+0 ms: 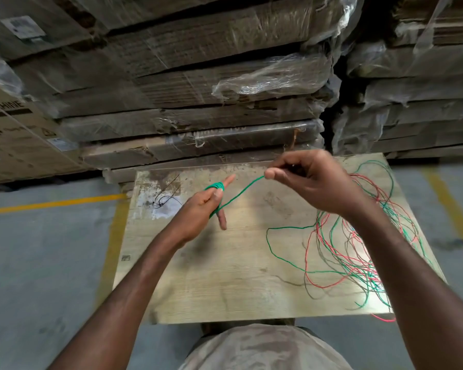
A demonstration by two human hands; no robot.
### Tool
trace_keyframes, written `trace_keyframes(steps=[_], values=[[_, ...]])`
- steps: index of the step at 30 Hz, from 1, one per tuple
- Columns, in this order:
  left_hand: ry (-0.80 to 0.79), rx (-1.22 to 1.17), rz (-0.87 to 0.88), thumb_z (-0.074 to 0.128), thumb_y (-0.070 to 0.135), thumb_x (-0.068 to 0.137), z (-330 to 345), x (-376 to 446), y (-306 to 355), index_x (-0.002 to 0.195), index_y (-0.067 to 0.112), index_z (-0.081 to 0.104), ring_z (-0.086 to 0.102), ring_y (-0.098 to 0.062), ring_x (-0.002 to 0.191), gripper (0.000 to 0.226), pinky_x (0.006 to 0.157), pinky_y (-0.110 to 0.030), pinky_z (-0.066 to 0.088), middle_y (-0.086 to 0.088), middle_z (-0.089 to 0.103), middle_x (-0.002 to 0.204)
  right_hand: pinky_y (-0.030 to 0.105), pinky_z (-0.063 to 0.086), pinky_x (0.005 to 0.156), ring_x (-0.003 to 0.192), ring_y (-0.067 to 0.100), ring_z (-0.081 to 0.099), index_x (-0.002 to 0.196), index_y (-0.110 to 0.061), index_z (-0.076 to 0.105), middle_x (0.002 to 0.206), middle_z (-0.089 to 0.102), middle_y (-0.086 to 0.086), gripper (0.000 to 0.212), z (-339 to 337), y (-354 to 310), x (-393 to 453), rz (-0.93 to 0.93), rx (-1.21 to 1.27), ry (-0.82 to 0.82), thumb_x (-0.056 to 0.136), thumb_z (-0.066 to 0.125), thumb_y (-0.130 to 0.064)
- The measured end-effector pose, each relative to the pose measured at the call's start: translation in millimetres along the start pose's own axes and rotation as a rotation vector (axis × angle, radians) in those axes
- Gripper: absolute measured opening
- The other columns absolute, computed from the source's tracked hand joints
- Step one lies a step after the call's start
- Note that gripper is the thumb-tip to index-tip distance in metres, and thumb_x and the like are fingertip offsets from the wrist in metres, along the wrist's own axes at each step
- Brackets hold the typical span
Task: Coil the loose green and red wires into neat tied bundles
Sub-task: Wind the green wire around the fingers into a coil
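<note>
The left hand (198,206) is raised over the middle-left of the wooden board (225,276); its forefinger points up and to the right, its little finger points down, and the two middle fingers are curled into the palm; the thumb presses on the wire near the base of the forefinger. Around the forefinger sits a small green coil (216,186) of several turns; from there the wire passes behind the hand to the little finger.

The right hand (309,180) is held higher, above the far part of the board, with the wrist bent and the forearm coming in from the lower right; its thumb and forefinger pinch the green wire (241,192), and the other fingers are curled loosely behind. The wire runs nearly straight between the two hands.

The rest of the green wire lies in loose loops together with the red wires (340,263) in a tangle on the right side of the board; one red end hangs over the near edge. A thin black wire (166,200) lies at the far left corner; behind the board stand stacks of wrapped cartons (198,76).
</note>
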State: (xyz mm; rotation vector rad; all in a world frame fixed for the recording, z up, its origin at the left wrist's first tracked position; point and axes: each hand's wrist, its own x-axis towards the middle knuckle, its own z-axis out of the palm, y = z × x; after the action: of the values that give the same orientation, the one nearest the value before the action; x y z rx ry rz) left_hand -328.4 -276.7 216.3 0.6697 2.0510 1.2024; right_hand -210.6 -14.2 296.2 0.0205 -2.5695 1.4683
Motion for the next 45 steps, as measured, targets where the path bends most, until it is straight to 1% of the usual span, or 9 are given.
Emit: trace_keyframes(steps=[3,7,18,22,27,30,35,40,45], values=[[-0.167,-0.261,-0.059,0.031,0.031,0.12,10.3,-14.2,18.7,0.13,0.012,0.073,0.076,-0.023,0.113,0.047,0.118,-0.046,0.047,-0.023,0.066,0.07,0.033,0.036,0.055,0.061,0.009,0.043,0.089,-0.027,0.077,0.066,0.059,0.007,0.02,-6.5,8.6,14.3,-0.01,-0.035,0.105,0.1,0.074,-0.043],[-0.341,-0.649,-0.054,0.029,0.035,0.117,19.1,-33.3,42.4,0.162,0.025,0.049,0.069,-0.056,0.12,0.05,0.12,-0.052,0.039,-0.011,0.044,0.05,0.049,0.049,0.062,0.065,0.027,0.057,0.091,-0.025,0.079,0.077,0.07,0.016,0.024,-7.2,29.5,32.2,0.028,-0.019,0.212,0.097,0.073,-0.048],[-0.441,-1.185,0.153,0.016,0.048,0.117,6.4,-25.5,56.0,0.171,0.035,0.027,0.061,-0.052,0.135,0.056,0.119,-0.086,0.016,-0.004,0.058,0.054,0.024,0.041,0.064,0.067,0.003,0.051,0.1,-0.018,0.076,0.075,0.063,-0.001,0.014,61.5,61.0,10.9,0.099,0.132,0.093,0.108,0.066,-0.025],[-0.345,-1.273,0.174,0.016,0.049,0.117,3.6,-13.2,56.8,0.171,0.039,0.022,0.055,-0.049,0.144,0.055,0.117,-0.086,0.022,0.002,0.068,0.067,0.013,0.038,0.06,0.06,-0.002,0.046,0.124,-0.033,0.075,0.067,0.057,-0.018,0.028,72.9,67.3,-4.9,0.173,0.209,0.01,0.109,0.06,-0.015],[-0.134,-1.311,0.21,0.018,0.049,0.118,-3.8,9.5,52.5,0.17,0.043,0.022,0.052,-0.044,0.148,0.053,0.114,-0.085,0.028,0.007,0.084,0.104,0.017,0.037,0.055,0.057,0.004,0.038,0.143,-0.035,0.067,0.069,0.046,-0.002,0.036,85.0,61.9,-23.1,0.205,0.232,-0.171,0.112,0.058,-0.02],[0.061,-1.208,0.201,0.019,0.05,0.117,-9.5,20.7,46.9,0.169,0.048,0.022,0.056,-0.036,0.147,0.052,0.118,-0.083,0.024,0.009,0.082,0.115,0.031,0.045,0.052,0.056,0.016,0.042,0.14,-0.034,0.07,0.068,0.045,0.0,0.032,86.5,53.0,-33.4,0.227,0.262,-0.284,0.111,0.06,-0.024],[0.381,-0.612,0.232,0.022,0.034,0.121,-10.1,37.1,24.6,0.169,0.03,0.03,0.07,-0.026,0.13,0.05,0.119,-0.044,0.039,0.007,0.083,0.113,0.03,0.036,0.054,0.054,0.015,0.036,0.126,-0.021,0.076,0.062,0.037,-0.009,0.022,68.9,35.7,-39.8,0.226,0.205,-0.414,0.106,0.069,-0.026],[0.326,0.305,0.217,0.033,0.046,0.116,-10.9,35.1,-15.5,0.144,0.024,0.066,0.067,-0.009,0.113,0.049,0.113,-0.042,0.047,0.004,0.083,0.099,0.029,0.038,0.05,0.053,0.016,0.042,0.108,-0.016,0.08,0.061,0.042,-0.004,0.013,31.2,13.5,-29.1,0.234,0.175,-0.447,0.103,0.073,-0.026],[0.209,0.429,0.126,0.033,0.055,0.115,-29.1,19.7,-46.9,0.131,0.036,0.071,0.067,-0.012,0.083,0.045,0.094,-0.042,0.055,-0.002,0.077,0.081,0.022,0.029,0.045,0.048,0.007,0.034,0.105,-0.011,0.081,0.056,0.046,-0.012,0.023,-18.9,-1.0,-16.8,0.177,0.171,-0.258,0.099,0.071,-0.03]])
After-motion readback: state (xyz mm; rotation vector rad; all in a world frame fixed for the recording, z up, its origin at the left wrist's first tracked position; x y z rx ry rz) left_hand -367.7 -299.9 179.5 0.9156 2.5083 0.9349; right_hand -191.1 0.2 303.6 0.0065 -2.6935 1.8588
